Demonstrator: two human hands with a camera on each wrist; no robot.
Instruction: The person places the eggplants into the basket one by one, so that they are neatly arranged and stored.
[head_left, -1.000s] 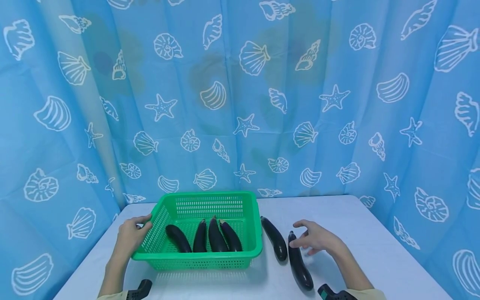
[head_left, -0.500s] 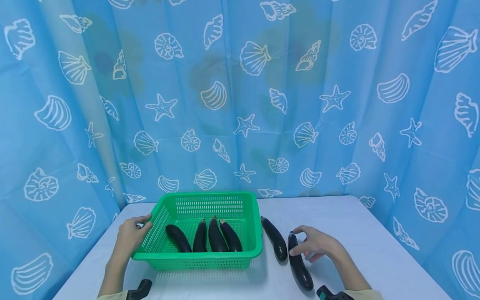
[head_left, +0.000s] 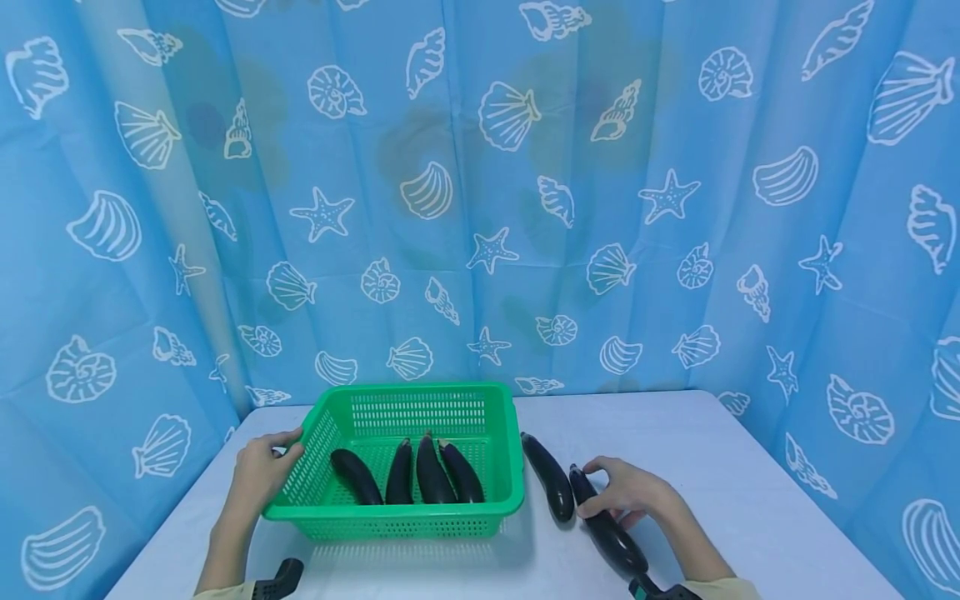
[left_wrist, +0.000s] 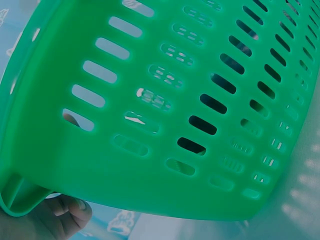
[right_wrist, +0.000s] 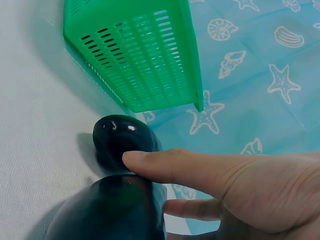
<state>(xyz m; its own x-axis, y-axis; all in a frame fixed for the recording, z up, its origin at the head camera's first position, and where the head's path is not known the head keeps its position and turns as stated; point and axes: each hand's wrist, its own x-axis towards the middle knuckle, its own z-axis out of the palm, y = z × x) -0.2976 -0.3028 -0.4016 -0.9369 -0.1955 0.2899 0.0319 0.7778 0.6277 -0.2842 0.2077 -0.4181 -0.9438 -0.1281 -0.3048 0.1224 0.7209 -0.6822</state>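
A green plastic basket (head_left: 405, 511) stands on the left half of the table, with several dark eggplants (head_left: 432, 475) lying inside. My left hand (head_left: 264, 469) holds its left rim; in the left wrist view, curled fingers (left_wrist: 75, 212) show beneath the rim. To the basket's right, one eggplant (head_left: 550, 479) lies loose on the cloth. Just beside it, my right hand (head_left: 633, 492) grips another eggplant (head_left: 617, 543) near its stem end, thumb on the near side. The right wrist view shows this eggplant (right_wrist: 107, 212) large in front; some fingers are hidden behind it.
A white cloth covers the table (head_left: 720, 450). Behind and at both sides hangs a blue curtain (head_left: 480, 208) printed with white shells and starfish. Dark wrist devices (head_left: 279, 579) sit at both sleeves.
My right hand has lowered onto the right eggplant and closed around it. That eggplant has turned slightly, its stem end shifting left and its blunt end right. The left hand and basket stay put.
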